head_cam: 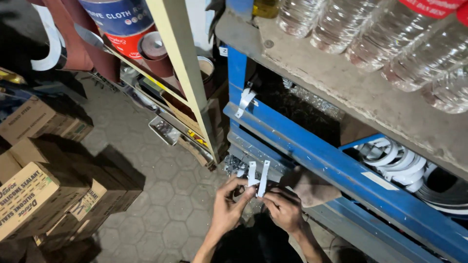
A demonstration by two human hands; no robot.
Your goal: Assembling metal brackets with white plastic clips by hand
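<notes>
White metal brackets (pixel 257 178), two narrow strips, are held upright at the blue shelf rail (pixel 312 156), both hands pinched on their lower ends. The left hand (pixel 229 204) sits at 8 o'clock of them, fingers curled; the right hand (pixel 283 208) at 4 o'clock. Fitting seems in hand; alignment is judged needed next.

One head-worn camera looks steeply down from well above the fingers (pixel 243 187), facing the blue shelf frame (pixel 312 151) just beyond them; paved floor (pixel 165 195) lies left of them, plastic bottles (pixel 390 39) nearest the lens.
</notes>
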